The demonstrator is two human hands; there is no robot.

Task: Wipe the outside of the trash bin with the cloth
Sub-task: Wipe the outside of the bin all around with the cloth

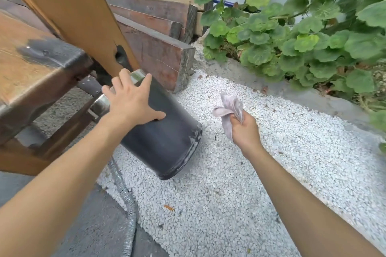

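A dark grey trash bin (165, 142) with a shiny metal rim leans tilted over white gravel, its base at the lower right and its top toward the wooden bench. My left hand (131, 100) lies flat on the bin's upper side near the rim, fingers spread, holding it tilted. To the right of the bin, apart from it, my right hand (244, 129) is closed around a crumpled pale pink cloth (229, 108). White dusty smears show on the bin's wall near its base.
A wooden bench (41, 73) stands at the left, with stacked timber beams (158, 48) behind the bin. A grey corrugated hose (127, 204) runs along the gravel edge. Leafy green plants (302, 37) fill a concrete-edged bed at the right.
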